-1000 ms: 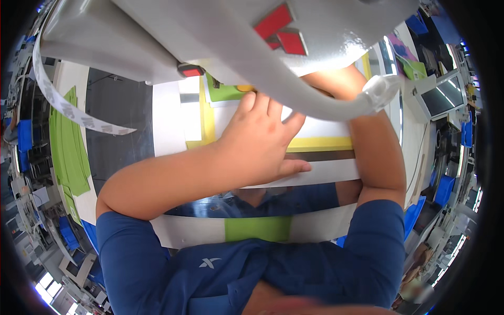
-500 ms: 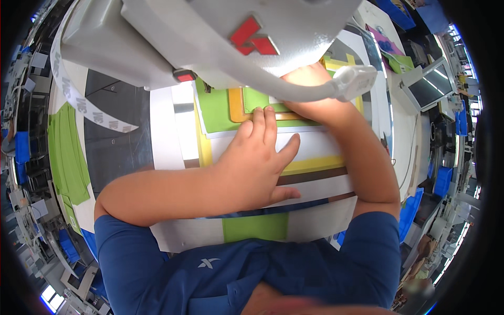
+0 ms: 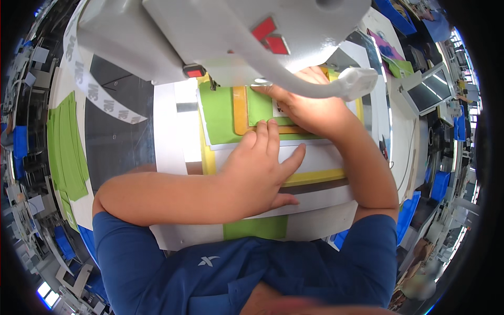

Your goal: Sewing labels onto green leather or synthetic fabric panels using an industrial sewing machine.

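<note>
My left hand [image 3: 260,163] lies palm down, fingers stretched forward and thumb apart. Its fingertips press on the near edge of a green panel [image 3: 257,110] and the orange frame [image 3: 240,113] round it. A small white printed label [image 3: 278,109] sits on the panel, partly under my right hand [image 3: 315,107]. That hand rests flat over the frame's right side, one digit reaching left across the panel; the white curved bar [image 3: 294,89] hides some of its fingers. Beneath lie a green sheet [image 3: 215,113], white paper and a yellow-edged board [image 3: 315,176].
A white machine head [image 3: 220,42] with red marks overhangs the work. A printed white tape [image 3: 89,86] dangles at the left, near stacked green strips [image 3: 67,152]. At the right are a screen [image 3: 431,86] and a purple-and-green item [image 3: 391,55].
The orange frame, green panel and board have slid toward me under both hands. My right hand has come nearer too, and more of the panel and label shows. The machine sits farther right in view.
</note>
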Demonstrator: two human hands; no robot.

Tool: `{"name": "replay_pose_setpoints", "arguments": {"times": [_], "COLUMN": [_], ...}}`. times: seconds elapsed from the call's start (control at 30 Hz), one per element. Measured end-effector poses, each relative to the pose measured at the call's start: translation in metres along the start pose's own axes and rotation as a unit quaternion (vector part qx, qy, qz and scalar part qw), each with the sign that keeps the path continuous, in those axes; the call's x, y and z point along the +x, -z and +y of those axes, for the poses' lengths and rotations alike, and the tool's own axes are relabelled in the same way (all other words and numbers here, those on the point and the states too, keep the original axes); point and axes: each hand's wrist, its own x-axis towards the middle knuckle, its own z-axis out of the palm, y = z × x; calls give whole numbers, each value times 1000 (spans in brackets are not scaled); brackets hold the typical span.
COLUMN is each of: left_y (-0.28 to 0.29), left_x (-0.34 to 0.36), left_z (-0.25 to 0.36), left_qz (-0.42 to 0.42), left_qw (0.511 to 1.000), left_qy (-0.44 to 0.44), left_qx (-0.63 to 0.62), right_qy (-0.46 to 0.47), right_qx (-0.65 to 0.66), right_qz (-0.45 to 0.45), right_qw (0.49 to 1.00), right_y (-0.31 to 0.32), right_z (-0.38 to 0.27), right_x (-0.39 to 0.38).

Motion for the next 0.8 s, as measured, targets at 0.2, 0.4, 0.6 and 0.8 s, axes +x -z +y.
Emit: {"name": "replay_pose_setpoints", "arguments": {"times": [0.2, 0.4, 0.6, 0.8], "left_y": [1, 13, 11, 7], "left_x": [2, 4, 24, 35], "left_z": [-2, -2, -32, -37], "left_qz": [18, -33, -23, -37], "left_qw": [995, 994, 997, 996], "left_qy": [55, 59, 79, 54], "left_qx": [80, 91, 9, 54], "right_qy": [-67, -145, -147, -139], "right_qx": [41, 26, 64, 104], "right_qz": [37, 33, 29, 53], "right_qw": [996, 988, 987, 983], "right_y": [27, 37, 32, 20], "right_z": [23, 31, 36, 41], "right_x": [-39, -66, -70, -75]}}
